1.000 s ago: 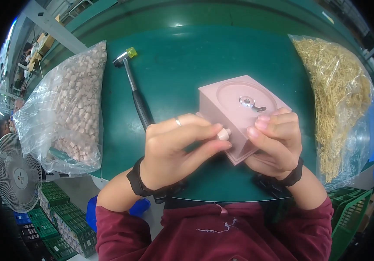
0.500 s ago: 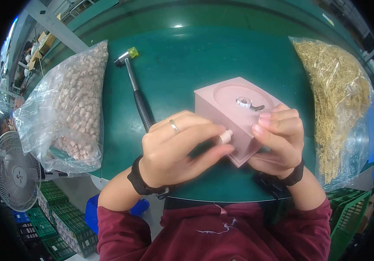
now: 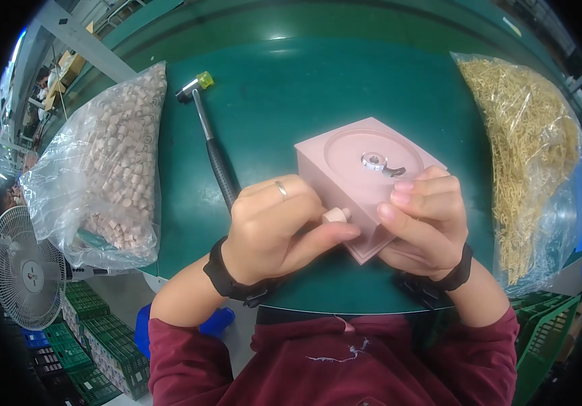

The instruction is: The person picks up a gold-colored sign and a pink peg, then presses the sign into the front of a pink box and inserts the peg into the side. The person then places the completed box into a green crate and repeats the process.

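A small pale pink knob [image 3: 336,215] with a narrower stub is held between the thumb and bent fingers of my left hand [image 3: 267,227], close against the near left side of a pink square box [image 3: 315,159]. The box's upper face has a round recess with a silver metal ring [image 3: 373,161] and a short dark strip in it. Around the box's near right edge closes my right hand [image 3: 430,227], thumb and fingertips over the upper face. Whether a small part sits between those fingertips is hidden.
A rubber mallet [image 3: 213,145] with a yellow tip lies left of the box on the green table [image 3: 271,101]. A clear bag of pink knobs [image 3: 118,166] is at the left, a bag of gold-coloured small parts [image 3: 518,155] at the right. A fan [image 3: 27,274] stands beyond the left edge.
The box has shifted slightly left and turned a little, with my right hand moving along. My left hand has curled further, and the knob has moved left and tilted.
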`<state>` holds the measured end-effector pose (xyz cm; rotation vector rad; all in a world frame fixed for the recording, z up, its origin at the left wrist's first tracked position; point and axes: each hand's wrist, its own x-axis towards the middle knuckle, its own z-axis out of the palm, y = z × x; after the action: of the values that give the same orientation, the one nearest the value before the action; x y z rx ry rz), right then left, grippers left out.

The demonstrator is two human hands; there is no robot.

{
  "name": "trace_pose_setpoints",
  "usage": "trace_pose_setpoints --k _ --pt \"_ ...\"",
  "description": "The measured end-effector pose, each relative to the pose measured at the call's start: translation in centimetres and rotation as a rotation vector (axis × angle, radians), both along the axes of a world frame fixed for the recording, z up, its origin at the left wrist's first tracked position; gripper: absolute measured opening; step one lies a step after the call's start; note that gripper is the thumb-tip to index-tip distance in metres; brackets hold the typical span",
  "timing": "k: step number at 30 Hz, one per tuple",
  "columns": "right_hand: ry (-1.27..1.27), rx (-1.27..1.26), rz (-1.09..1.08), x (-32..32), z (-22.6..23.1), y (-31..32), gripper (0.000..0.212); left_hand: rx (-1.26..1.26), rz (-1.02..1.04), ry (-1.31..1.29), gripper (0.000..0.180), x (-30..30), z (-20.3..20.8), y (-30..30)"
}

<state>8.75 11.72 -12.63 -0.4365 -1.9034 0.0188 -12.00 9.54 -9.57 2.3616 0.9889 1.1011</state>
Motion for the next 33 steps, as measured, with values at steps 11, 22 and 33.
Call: trace_pose_setpoints --k 11,22,33 --pt "0.031 -0.077 -0.012 1.0 0.5 0.0 0.042 0.229 -0.018 -0.095 0.033 1.0 -0.2 0.0" --pt "0.019 -0.078 -0.017 1.2 0.8 0.1 0.044 0.174 -0.008 -0.111 0.033 1.5 0.4 0.1" --pt "0.043 -0.111 -0.121 3.9 1.9 0.4 0.052 0.159 -0.024 -0.114 0.048 3.0 0.9 3.5"
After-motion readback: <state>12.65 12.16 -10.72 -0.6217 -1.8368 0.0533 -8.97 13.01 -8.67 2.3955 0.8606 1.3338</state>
